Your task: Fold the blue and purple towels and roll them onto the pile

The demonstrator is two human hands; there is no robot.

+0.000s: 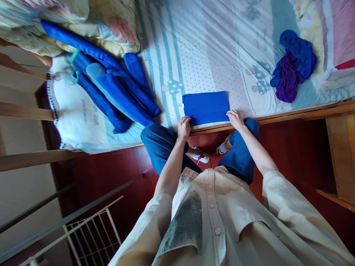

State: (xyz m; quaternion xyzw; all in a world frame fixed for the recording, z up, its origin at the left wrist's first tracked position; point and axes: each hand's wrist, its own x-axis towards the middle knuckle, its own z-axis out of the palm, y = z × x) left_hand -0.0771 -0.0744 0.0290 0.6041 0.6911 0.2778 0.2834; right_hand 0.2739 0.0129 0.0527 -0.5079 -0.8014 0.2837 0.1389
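A flat blue cloth (pixel 205 107), lying as a neat rectangle with a small white tag at its left edge, rests near the front edge of the bed. Its near left corner is pinched in my left hand (pixel 183 128). At the near right corner, the fingers of my right hand (pixel 235 119) are closed on the same cloth. A faint crease runs across it close to my hands. Whether it has more than one layer I cannot tell.
Several rolled or folded blue cloths (pixel 119 88) lie at the left on the bed, beside patterned bedding (pixel 111 33). Crumpled blue cloth (pixel 299 51) and purple cloth (pixel 288 79) lie at the right. A wooden bed edge (pixel 280 115) runs before my knees. A white rack (pixel 91 232) stands lower left.
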